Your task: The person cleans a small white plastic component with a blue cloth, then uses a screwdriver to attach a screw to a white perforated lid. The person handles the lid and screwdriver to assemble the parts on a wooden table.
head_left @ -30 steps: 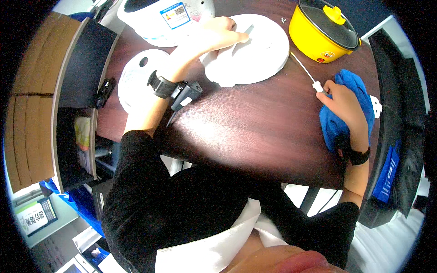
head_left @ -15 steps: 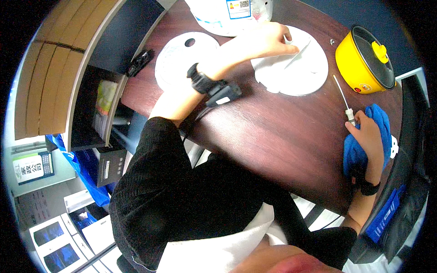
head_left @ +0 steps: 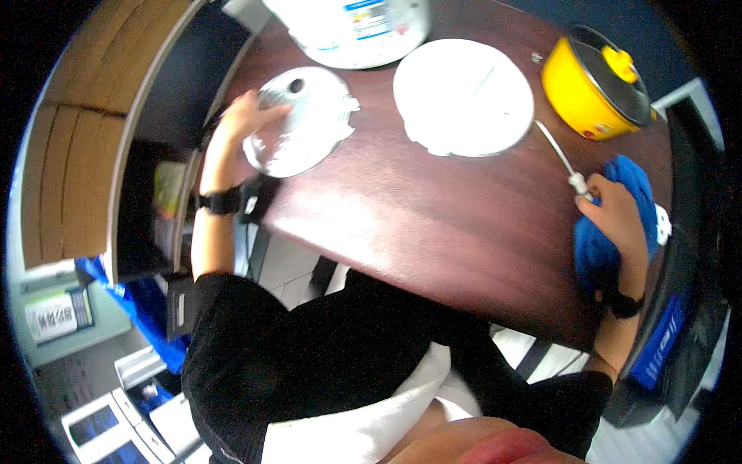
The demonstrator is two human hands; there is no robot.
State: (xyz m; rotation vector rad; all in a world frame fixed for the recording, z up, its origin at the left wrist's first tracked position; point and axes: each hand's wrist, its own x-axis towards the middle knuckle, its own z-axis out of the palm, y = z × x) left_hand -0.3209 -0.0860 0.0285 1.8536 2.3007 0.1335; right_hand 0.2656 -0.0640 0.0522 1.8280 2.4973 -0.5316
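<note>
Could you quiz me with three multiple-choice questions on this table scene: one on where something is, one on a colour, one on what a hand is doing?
1. Where is the yellow pot?
A. near the right hand
B. by the left hand
C. on the floor

2. What colour is the cloth?
A. red
B. blue
C. green

3. What is the left hand doing?
A. resting flat on bare table
B. gripping the round lid
C. holding a cup

Answers: 1 A, it stands beyond the right hand. 2 B, plainly blue. 3 B, fingers on the lid's edge.
</note>
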